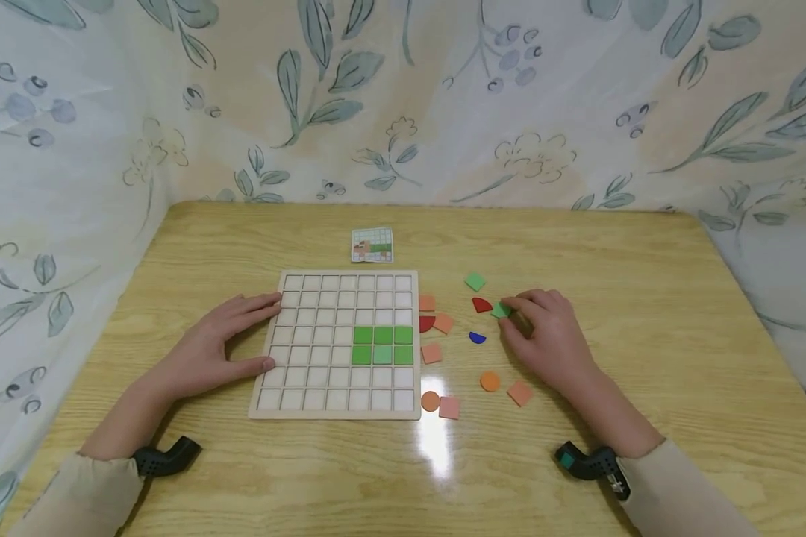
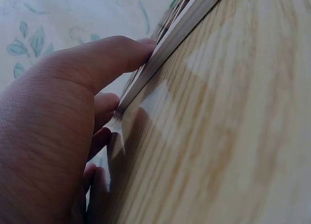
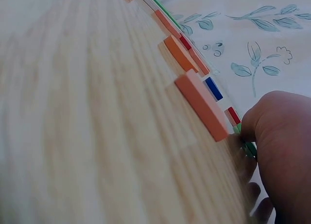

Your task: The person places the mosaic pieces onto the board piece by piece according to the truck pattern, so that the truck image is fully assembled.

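**Tile puzzle partly filled on a wooden table**

A wooden table (image 1: 578,239) backed by leaf-patterned cloth. The left hand (image 1: 218,347) rests flat-fingered against the grid board (image 1: 322,373). The right hand (image 1: 551,332) pinches a green tile (image 1: 501,310) to the board's right. Six green squares (image 1: 382,344) are placed; most cells remain empty, loose pieces (image 1: 443,406) waiting.

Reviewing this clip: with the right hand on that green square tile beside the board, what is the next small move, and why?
Probably lift the green tile and carry it to an empty cell next to the green block. The right hand has its fingertips on the tile, six green cells already form a block on the board, and the left hand rests against the board's left edge.
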A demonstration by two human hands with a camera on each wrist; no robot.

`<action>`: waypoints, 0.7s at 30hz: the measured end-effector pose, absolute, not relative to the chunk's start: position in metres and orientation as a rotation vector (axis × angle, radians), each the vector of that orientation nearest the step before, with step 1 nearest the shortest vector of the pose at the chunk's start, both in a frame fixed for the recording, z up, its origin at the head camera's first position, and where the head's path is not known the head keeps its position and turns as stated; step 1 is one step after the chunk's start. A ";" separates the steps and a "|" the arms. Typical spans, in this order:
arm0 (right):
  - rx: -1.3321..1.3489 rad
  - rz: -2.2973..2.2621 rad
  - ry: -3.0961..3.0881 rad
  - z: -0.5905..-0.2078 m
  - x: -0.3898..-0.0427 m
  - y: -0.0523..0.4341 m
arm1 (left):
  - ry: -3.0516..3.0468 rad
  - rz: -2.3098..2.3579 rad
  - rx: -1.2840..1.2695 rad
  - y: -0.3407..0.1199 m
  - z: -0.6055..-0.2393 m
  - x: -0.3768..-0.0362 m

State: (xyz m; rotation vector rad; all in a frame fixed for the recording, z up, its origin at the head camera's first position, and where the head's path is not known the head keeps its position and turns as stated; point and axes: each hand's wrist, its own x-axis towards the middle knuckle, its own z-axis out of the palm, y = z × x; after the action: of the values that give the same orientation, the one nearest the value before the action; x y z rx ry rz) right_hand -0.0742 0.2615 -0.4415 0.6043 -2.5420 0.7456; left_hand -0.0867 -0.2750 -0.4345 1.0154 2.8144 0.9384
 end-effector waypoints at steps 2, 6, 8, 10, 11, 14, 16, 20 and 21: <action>0.601 0.747 -2.551 -0.442 -0.073 0.261 | 2.813 0.934 1.008 -0.276 -0.435 -0.086; 0.589 0.749 -2.563 -0.443 -0.070 0.260 | 2.817 0.926 0.979 -0.276 -0.436 -0.084; 0.580 0.745 -2.565 -0.443 -0.069 0.260 | 2.818 0.929 0.969 -0.276 -0.437 -0.083; 0.574 0.742 -2.568 -0.443 -0.069 0.260 | 2.821 0.921 0.973 -0.276 -0.437 -0.083; 0.573 0.741 -2.568 -0.442 -0.069 0.260 | 2.823 0.917 0.979 -0.276 -0.436 -0.082; 0.573 0.736 -2.567 -0.441 -0.070 0.261 | 2.827 0.914 1.002 -0.276 -0.435 -0.083; 0.573 0.732 -2.566 -0.440 -0.070 0.261 | 2.828 0.914 1.013 -0.276 -0.435 -0.084; 0.571 0.726 -2.563 -0.438 -0.071 0.261 | 2.825 0.934 1.005 -0.276 -0.435 -0.086; 0.571 0.727 -2.561 -0.437 -0.071 0.261 | 2.824 0.935 1.000 -0.275 -0.435 -0.086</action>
State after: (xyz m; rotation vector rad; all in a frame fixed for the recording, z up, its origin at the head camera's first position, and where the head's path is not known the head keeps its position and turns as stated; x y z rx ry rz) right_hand -0.0715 0.2613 -0.4370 0.5713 -2.5607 0.7266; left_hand -0.0862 -0.2755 -0.4351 1.0003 2.8242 0.9349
